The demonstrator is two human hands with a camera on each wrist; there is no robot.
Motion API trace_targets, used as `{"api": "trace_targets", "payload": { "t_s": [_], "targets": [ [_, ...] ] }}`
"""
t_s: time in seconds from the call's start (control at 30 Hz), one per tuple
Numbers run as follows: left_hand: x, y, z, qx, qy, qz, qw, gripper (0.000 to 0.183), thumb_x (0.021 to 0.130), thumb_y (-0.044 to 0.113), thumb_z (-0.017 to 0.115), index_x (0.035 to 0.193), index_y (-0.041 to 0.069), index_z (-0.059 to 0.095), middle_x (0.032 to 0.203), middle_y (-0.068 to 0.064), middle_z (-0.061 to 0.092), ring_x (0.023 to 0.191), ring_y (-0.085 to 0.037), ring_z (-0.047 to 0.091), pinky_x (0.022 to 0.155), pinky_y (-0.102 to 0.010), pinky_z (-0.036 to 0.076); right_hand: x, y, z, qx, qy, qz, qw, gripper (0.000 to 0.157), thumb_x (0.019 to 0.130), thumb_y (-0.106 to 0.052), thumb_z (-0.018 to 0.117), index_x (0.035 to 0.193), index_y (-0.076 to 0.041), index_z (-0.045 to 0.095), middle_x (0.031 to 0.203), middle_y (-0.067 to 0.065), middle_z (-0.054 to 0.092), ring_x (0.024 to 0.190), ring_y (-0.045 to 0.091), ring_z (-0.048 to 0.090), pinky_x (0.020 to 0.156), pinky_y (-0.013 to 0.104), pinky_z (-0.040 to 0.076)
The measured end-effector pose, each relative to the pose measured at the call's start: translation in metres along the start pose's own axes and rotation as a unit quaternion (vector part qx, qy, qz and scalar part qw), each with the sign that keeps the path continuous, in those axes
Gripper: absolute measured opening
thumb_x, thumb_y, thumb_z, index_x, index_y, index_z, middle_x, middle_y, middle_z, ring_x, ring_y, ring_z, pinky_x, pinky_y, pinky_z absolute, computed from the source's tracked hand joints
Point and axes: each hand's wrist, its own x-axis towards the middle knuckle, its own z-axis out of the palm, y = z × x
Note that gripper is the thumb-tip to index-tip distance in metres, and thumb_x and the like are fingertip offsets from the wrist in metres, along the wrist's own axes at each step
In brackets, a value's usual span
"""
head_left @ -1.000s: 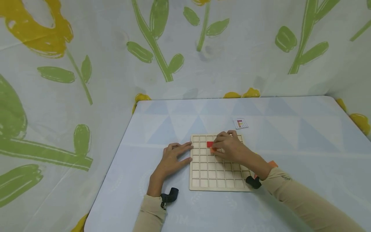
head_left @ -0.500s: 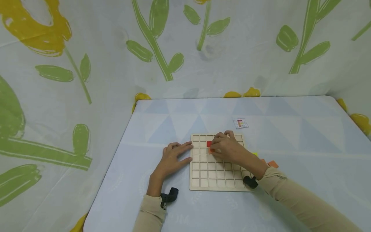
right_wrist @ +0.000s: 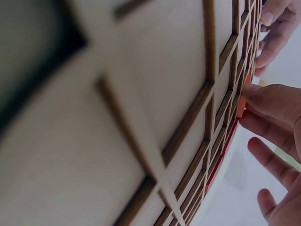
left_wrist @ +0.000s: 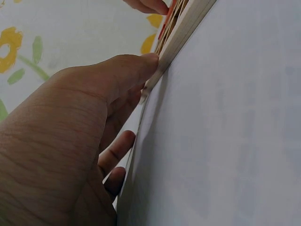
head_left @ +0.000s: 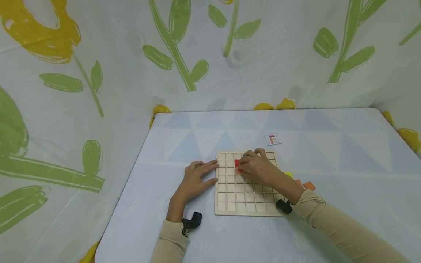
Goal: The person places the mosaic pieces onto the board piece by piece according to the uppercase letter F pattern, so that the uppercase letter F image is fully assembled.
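A wooden grid board [head_left: 231, 197] lies flat on the table. My right hand [head_left: 260, 168] is over its upper part and pinches a small orange tile [head_left: 239, 170] between thumb and index finger, at the cell just below a red tile [head_left: 236, 163]. In the right wrist view the thumb lies on the orange tile [right_wrist: 241, 104], beside the red edge; whether it sits fully in the cell cannot be told. My left hand [head_left: 194, 182] rests at the board's left edge, fingers extended, with the thumb touching the rim in the left wrist view. Cells under my right hand are hidden.
Right of the board, partly behind my right forearm, lie a yellow tile [head_left: 288, 174] and some orange tiles [head_left: 310, 185]. A small printed card [head_left: 273, 138] with a coloured grid pattern lies behind the board. A flower-print curtain [head_left: 125, 47] surrounds the table.
My right hand and the orange tile have shifted slightly left, under the red tile. The forearm's shift uncovers the yellow tile and more orange at the right. My left hand stays put.
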Motion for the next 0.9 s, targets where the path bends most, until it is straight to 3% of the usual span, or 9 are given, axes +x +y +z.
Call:
{"api": "trace_targets", "payload": {
  "t_s": [0.4,0.7,0.9],
  "targets": [
    [0.000,0.003,-0.002,0.001,-0.013,-0.015,0.9998,0.051,0.096,0.043,0.065,0.145,0.030,0.056,0.153,0.018,0.043,0.131,-0.023,0.036,0.103,-0.047,0.025,-0.019,0.011,-0.015,0.054,0.047,0.008,0.997,0.020,0.077,-0.012,0.088,0.095,-0.013,0.079,0.098,-0.001,0.073,0.101,0.022,0.060,0.085,0.053,0.034],
    [0.002,0.001,0.001,0.008,-0.021,-0.015,0.9996,0.053,0.096,0.045,0.065,0.146,0.031,0.054,0.154,0.018,0.041,0.133,-0.024,0.035,0.105,-0.049,0.023,-0.047,0.023,-0.033,0.070,0.008,0.082,0.994,0.020,0.080,-0.013,0.085,0.099,-0.010,0.078,0.104,0.002,0.071,0.108,0.026,0.058,0.092,0.056,0.031],
    [0.001,0.001,0.001,-0.001,-0.016,-0.015,0.9998,0.052,0.095,0.044,0.065,0.145,0.031,0.055,0.153,0.019,0.042,0.133,-0.024,0.036,0.105,-0.049,0.024,-0.069,0.032,-0.041,0.066,0.012,0.099,0.993,0.022,0.079,-0.011,0.085,0.100,-0.010,0.077,0.106,0.004,0.071,0.110,0.029,0.057,0.092,0.058,0.029]
  ]
}}
